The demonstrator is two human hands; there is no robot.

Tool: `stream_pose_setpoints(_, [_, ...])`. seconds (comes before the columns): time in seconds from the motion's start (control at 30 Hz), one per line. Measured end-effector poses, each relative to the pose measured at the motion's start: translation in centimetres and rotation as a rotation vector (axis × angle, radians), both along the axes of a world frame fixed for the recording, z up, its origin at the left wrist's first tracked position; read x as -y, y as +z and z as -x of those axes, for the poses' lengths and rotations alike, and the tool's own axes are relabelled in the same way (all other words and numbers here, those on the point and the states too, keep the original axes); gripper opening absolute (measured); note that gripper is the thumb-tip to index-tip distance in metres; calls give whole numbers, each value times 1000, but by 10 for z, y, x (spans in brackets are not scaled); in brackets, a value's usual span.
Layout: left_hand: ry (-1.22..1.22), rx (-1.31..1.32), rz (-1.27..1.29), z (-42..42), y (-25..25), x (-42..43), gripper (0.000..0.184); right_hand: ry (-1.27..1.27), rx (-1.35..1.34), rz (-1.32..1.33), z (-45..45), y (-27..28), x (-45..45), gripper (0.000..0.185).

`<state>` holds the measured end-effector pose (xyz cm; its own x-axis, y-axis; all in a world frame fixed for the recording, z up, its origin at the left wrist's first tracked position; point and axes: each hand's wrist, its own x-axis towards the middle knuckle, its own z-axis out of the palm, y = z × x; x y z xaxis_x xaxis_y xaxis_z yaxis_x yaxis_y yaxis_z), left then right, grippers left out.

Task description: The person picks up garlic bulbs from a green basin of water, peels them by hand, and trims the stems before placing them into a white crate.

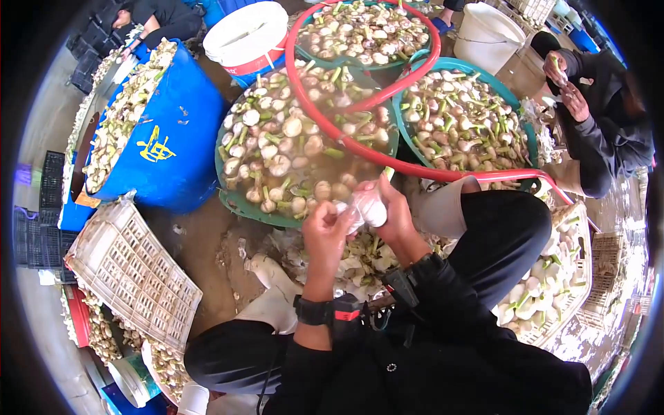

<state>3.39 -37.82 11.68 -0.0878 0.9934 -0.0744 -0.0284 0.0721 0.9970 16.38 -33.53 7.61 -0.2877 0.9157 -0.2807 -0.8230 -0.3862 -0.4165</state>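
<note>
A white garlic bulb (375,213) with a short green stem sits in my right hand (397,216), whose fingers are wrapped round it. Beside it my left hand (325,232) is closed in a pinch on a thin, translucent strip of garlic skin (356,216) that reaches to the bulb. Both hands are just above the near rim of a green tub (232,202), where many garlic bulbs float in murky water. Loose peeled skins (363,254) lie in a heap below my hands, between my boots.
A red hose (408,173) loops over the tubs. At right stands a crate of peeled garlic (532,294). An upturned white crate (135,266) and a large blue barrel (162,149) are at left. Another person's hands (570,86) hold garlic at upper right.
</note>
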Motion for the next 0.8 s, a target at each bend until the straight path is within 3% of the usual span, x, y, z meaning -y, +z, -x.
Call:
stream_pose_setpoints(0.07, [87,150,124,10,-1,7,15,-50,-103,1,-3,-1,0,37])
stream_pose_setpoints(0.13, [114,188,176,23,-8,23,13,-54,-563,126,-16,-14,-7,37])
stream_pose_setpoints(0.2, [-280,-9,428,40,-18,39,13,18,-599,135,-26,-22,-15,36])
stream_pose_setpoints(0.23, [-413,-273,369,42,-19,42,11,44,-555,178,-26,-20,-15,35])
stream_pose_setpoints(0.27, [-408,-271,373,42,-21,46,11,75,-508,224,-25,-19,-14,35])
stream_pose_setpoints(0.33, [-232,-1338,-231,37,-16,47,21,83,-544,291,-21,-18,-12,34])
stream_pose_setpoints(0.37, [-180,-1161,-247,32,-12,36,32,101,-577,304,-20,-20,-11,35])
stream_pose_setpoints(0.4, [-175,-1163,-244,22,-9,26,32,120,-609,318,-18,-21,-9,37])
stream_pose_setpoints(0.43, [-120,-869,-164,10,-5,17,33,132,-611,318,-13,-16,-7,37])
stream_pose_setpoints(0.47, [-62,-576,-93,1,-3,9,34,108,-392,217,-6,-7,-3,39])
stream_pose_setpoints(0.5, [-48,-583,-96,-2,-5,3,34,82,-174,115,-1,2,-1,42])
stream_pose_setpoints(0.57, [-272,62,308,-9,-13,-5,30,-11,-111,52,3,12,1,44])
stream_pose_setpoints(0.73, [-322,88,134,-14,-10,1,24,-187,314,-164,-12,23,-13,44])
stream_pose_setpoints(0.8, [-475,-268,29,0,-26,-10,18,-239,375,-167,-30,51,-25,40])
